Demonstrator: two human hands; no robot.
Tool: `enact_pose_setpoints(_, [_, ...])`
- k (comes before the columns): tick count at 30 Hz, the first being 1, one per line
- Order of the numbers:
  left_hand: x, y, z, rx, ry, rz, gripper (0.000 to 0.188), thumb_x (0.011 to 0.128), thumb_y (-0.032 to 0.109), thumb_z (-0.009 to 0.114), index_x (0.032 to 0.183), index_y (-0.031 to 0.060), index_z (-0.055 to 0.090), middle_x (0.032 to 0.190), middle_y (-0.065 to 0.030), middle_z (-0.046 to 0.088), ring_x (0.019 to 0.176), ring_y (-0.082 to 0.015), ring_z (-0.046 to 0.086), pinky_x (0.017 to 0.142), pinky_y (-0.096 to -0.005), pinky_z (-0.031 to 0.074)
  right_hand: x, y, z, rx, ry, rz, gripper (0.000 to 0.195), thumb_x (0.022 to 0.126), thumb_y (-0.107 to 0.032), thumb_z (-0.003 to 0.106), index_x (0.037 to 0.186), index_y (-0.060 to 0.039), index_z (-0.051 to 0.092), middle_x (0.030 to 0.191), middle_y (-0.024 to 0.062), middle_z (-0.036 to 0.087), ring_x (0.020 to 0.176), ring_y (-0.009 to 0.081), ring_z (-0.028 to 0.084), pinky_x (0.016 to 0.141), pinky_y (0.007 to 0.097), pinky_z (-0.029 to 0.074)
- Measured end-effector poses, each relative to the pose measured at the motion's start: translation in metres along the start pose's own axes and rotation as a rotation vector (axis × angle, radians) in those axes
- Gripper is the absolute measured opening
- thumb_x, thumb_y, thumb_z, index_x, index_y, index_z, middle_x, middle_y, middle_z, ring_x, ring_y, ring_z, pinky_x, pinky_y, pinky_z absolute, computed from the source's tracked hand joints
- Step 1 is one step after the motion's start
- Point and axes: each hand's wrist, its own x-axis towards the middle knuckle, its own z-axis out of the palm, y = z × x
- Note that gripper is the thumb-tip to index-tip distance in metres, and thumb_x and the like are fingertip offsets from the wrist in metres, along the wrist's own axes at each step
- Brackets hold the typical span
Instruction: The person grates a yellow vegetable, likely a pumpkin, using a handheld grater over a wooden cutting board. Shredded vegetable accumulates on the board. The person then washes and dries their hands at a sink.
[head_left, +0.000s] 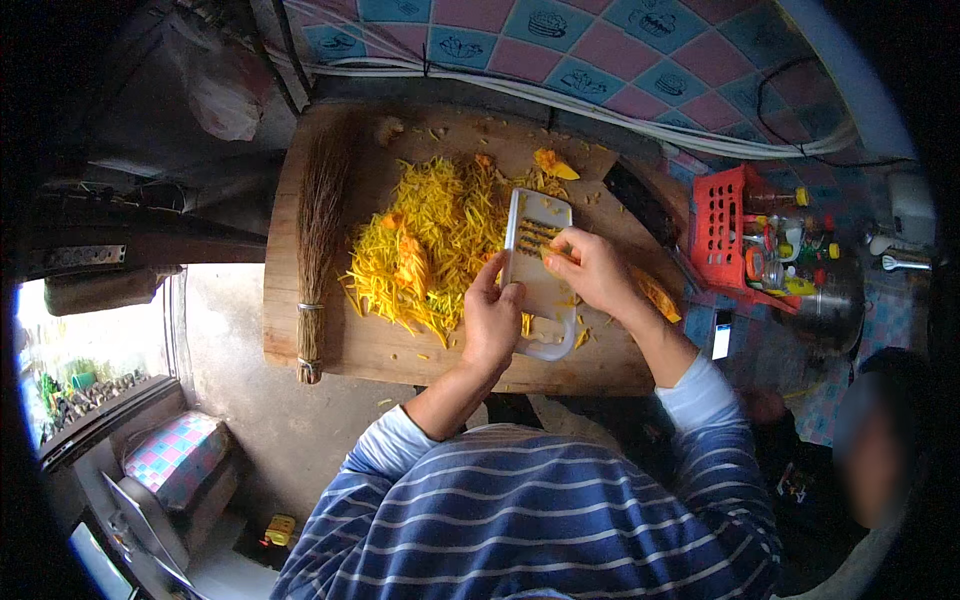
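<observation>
My left hand (491, 315) grips the left edge of a white plastic grater (536, 289), which lies tilted over the wooden board (442, 371). In my right hand (596, 270) is a small piece of pumpkin (550, 253), mostly covered by the fingers and pressed to the rows of grating teeth. A large heap of yellow pumpkin shreds (442, 232) lies left of the grater, with orange pulp (411, 262) on it. One pumpkin chunk (555, 163) rests beyond the grater's far end. Another pumpkin slice (658, 296) lies to the right, partly behind my right forearm.
A bundled twig brush (319, 247) lies along the board's left side. A dark cleaver blade (641, 202) lies at the right rear, beside a red plastic basket (721, 225) and several bottles. Nearby is a phone (721, 336). Another person (874, 450) is at the lower right.
</observation>
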Motion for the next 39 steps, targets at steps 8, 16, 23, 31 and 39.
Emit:
enact_pose_setpoints(8, [0.001, -0.005, 0.0, 0.011, -0.009, 0.0, 0.045, 0.08, 0.0, 0.047, 0.124, -0.0005, 0.041, 0.07, 0.001, 0.05, 0.053, -0.0043, 0.039, 0.045, -0.0183, 0.03, -0.014, -0.003, 0.006, 0.074, 0.098, -0.123, 0.009, 0.078, -0.007, 0.058, 0.082, 0.0001, 0.054, 0.055, 0.0026, 0.051, 0.05, 0.004, 0.043, 0.043, 0.0236, 0.033])
enact_pose_setpoints(16, [-0.003, -0.005, 0.003, 0.018, -0.015, 0.009, 0.048, 0.08, -0.001, 0.047, 0.127, -0.0009, 0.038, 0.071, -0.0003, 0.052, 0.055, -0.0048, 0.042, 0.047, -0.0184, 0.033, -0.007, -0.004, 0.018, -0.019, 0.147, -0.142, 0.007, 0.078, -0.006, 0.056, 0.079, -0.0003, 0.053, 0.059, 0.0083, 0.054, 0.051, 0.012, 0.049, 0.048, 0.0281, 0.039])
enact_pose_setpoints(23, [-0.005, -0.013, 0.005, 0.014, -0.019, 0.039, 0.047, 0.08, -0.002, 0.046, 0.126, -0.0026, 0.038, 0.08, -0.0036, 0.056, 0.064, -0.0069, 0.048, 0.055, -0.0194, 0.039, 0.003, 0.022, 0.029, 0.096, 0.263, -0.137, 0.01, 0.073, -0.003, 0.056, 0.069, -0.0004, 0.048, 0.058, 0.0141, 0.051, 0.051, 0.0224, 0.051, 0.049, 0.034, 0.04])
enact_pose_setpoints(31, [-0.005, -0.002, 0.004, 0.013, -0.024, 0.018, 0.048, 0.079, -0.005, 0.043, 0.127, -0.006, 0.034, 0.107, -0.0113, 0.054, 0.085, -0.0125, 0.053, 0.072, -0.0231, 0.044, 0.038, 0.014, 0.026, -0.008, 0.243, -0.091, 0.008, 0.072, 0.003, 0.049, 0.065, 0.0009, 0.044, 0.055, 0.0155, 0.047, 0.051, 0.0219, 0.047, 0.048, 0.0348, 0.037])
enact_pose_setpoints(39, [-0.009, -0.016, 0.012, 0.085, -0.103, 0.086, 0.049, 0.079, -0.004, 0.045, 0.127, -0.0053, 0.036, 0.09, -0.0064, 0.055, 0.07, -0.0081, 0.05, 0.059, -0.0213, 0.042, 0.077, 0.05, 0.008, -0.266, 0.292, -0.065, 0.008, 0.07, -0.002, 0.054, 0.064, -0.0022, 0.049, 0.057, 0.0135, 0.052, 0.051, 0.0223, 0.051, 0.047, 0.0348, 0.038])
